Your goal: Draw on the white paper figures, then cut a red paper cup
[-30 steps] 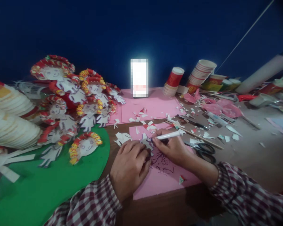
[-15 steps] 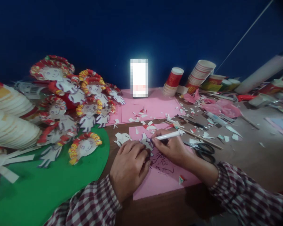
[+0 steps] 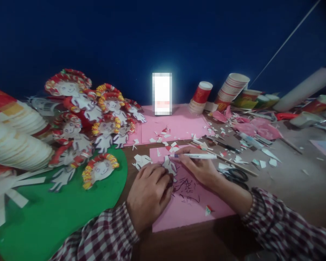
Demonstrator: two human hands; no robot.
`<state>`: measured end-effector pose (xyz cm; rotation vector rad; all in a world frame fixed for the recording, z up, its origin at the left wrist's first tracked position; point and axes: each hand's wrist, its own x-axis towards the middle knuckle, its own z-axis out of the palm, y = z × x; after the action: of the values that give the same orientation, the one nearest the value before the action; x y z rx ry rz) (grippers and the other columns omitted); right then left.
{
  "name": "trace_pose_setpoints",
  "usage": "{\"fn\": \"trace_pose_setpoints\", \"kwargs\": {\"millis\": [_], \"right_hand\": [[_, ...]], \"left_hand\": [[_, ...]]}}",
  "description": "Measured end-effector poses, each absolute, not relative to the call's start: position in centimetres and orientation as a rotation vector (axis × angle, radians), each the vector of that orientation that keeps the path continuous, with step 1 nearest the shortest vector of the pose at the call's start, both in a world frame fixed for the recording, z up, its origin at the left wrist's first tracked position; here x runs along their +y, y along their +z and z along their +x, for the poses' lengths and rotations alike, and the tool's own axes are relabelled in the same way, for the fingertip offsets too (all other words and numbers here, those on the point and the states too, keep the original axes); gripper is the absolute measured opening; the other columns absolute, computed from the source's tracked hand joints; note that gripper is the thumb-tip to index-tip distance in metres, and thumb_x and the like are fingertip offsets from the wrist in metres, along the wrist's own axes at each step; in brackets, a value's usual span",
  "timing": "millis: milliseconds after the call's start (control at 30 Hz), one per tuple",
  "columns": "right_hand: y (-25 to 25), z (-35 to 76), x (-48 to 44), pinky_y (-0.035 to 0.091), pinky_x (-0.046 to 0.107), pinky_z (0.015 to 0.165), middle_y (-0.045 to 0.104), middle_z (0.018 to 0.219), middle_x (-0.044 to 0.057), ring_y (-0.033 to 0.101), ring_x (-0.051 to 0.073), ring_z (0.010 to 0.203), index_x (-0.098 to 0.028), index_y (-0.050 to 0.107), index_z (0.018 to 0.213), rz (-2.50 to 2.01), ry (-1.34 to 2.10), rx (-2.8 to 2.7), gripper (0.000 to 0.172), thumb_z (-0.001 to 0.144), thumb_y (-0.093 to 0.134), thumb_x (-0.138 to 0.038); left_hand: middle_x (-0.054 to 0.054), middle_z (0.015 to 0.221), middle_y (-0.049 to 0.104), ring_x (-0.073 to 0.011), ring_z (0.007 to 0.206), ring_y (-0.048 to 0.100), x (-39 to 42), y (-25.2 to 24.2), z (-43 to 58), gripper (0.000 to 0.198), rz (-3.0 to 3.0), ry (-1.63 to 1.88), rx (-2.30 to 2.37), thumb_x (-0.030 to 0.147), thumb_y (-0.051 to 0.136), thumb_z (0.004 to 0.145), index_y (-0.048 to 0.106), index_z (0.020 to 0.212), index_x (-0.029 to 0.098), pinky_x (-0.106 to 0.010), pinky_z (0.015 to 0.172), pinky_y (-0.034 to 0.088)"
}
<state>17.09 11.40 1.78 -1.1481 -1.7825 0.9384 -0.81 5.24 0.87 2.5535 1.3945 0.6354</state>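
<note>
My right hand grips a white marker that lies nearly level, its dark tip pointing left over a small white paper cut-out figure. My left hand is curled with its fingertips pressing that figure down on a pink sheet marked with dark scribbles. A second white cut-out lies just left of the sheet on the brown table.
Paper dolls with red and yellow curls pile up on a green board at left, beside stacked paper plates. Scissors, sticks, scraps and stacks of paper cups lie at right. A lit phone stands at the back.
My right hand has lifted the marker off the figure and levelled it, tip moving up and left. The left hand stays put. The view shifted slightly.
</note>
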Motion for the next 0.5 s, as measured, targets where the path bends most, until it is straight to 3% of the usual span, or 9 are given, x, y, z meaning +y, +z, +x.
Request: {"fn": "trace_pose_setpoints", "kwargs": {"millis": [367,500], "right_hand": [[0.8,17.3,11.7,0.043,0.025,0.06,0.06,0.072,0.0,0.054,0.012,0.065,-0.016,0.059,0.081,-1.125,1.079,-1.746,0.009,0.078,0.062,-0.025],[0.6,17.3,11.9,0.042,0.025,0.06,0.058,0.071,0.001,0.052,0.012,0.065,-0.016,0.059,0.08,-1.116,1.086,-1.718,0.013,0.084,0.056,-0.028]], "left_hand": [[-0.007,0.104,0.059,-0.0245,0.104,0.048,5.2,0.8,-0.9,0.023,2.559,0.621,1.388,0.025,0.051,0.084,0.06,0.105,0.018,-0.046,0.093,0.04],[-0.007,0.103,0.059,-0.0242,0.104,0.048,5.2,0.8,-0.9,0.021,2.565,0.635,1.389,0.026,0.05,0.085,0.06,0.102,0.018,-0.044,0.091,0.04]]}}
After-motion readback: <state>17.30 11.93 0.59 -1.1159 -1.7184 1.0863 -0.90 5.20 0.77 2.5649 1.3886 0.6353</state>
